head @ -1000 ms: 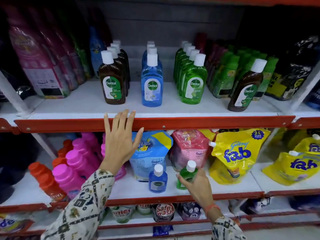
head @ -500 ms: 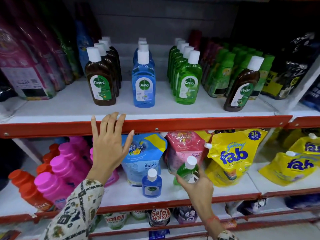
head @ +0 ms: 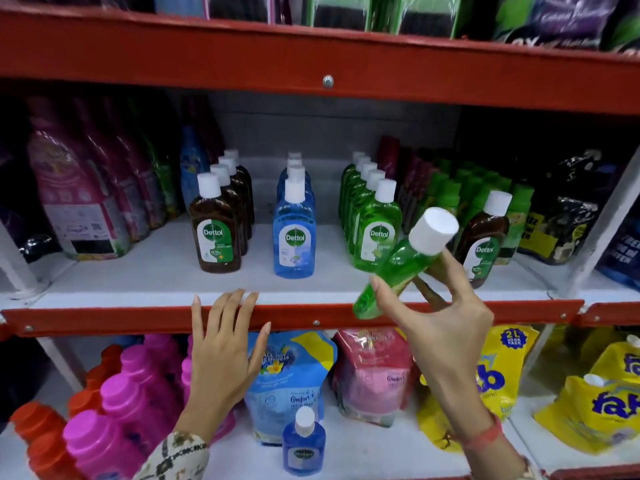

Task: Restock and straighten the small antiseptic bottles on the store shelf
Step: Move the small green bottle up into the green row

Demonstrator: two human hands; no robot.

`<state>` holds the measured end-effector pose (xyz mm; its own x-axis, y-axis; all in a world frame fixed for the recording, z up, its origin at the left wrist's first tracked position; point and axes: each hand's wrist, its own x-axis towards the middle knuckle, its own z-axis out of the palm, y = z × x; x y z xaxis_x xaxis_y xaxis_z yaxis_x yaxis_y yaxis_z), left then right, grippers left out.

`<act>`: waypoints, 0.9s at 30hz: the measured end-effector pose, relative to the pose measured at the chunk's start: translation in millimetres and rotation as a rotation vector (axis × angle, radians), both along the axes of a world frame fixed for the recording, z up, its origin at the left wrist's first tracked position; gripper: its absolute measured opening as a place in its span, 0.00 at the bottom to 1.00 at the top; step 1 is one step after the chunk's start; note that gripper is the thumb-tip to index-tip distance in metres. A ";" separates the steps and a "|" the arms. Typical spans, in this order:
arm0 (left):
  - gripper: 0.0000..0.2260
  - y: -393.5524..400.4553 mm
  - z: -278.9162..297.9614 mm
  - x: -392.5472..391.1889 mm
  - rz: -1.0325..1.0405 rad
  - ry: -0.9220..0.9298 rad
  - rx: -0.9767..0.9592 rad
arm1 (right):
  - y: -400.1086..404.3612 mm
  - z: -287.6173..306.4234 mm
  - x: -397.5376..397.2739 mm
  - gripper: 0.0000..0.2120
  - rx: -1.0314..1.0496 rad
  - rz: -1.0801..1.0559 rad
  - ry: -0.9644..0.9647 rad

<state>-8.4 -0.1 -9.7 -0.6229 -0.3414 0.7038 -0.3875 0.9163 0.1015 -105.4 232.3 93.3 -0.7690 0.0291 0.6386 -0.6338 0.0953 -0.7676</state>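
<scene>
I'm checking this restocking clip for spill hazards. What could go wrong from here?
1. The small green bottle is tilted and pinched only by the right hand at its fingers; it might slip.
2. Setting it down could knock the front green bottle or the brown bottle beside it.
3. The small blue bottle stands near the lower shelf's front edge, close under both arms.

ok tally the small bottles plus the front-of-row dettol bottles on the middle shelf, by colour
Small green bottle, in the right hand: 1
Small blue bottle, lower shelf: 1
Front brown bottles: 2
Front blue bottle: 1
Front green bottle: 1
Total: 6
</scene>
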 end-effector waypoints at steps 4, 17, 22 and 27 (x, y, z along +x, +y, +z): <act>0.23 1.5 -8.7 3.5 -0.021 -0.033 0.027 | -19.8 12.5 -29.1 0.39 0.021 -0.034 -0.062; 0.22 -2.1 2.8 -2.9 -0.036 0.010 0.014 | -43.8 0.9 -92.7 0.31 0.304 -0.160 -0.154; 0.22 -4.2 -1.2 -2.3 -0.028 0.045 -0.002 | -49.3 -6.3 -97.7 0.37 0.390 -0.145 -0.106; 0.22 -3.2 -0.4 -2.0 -0.036 0.050 -0.010 | -46.9 -22.7 -100.1 0.35 0.476 -0.113 -0.133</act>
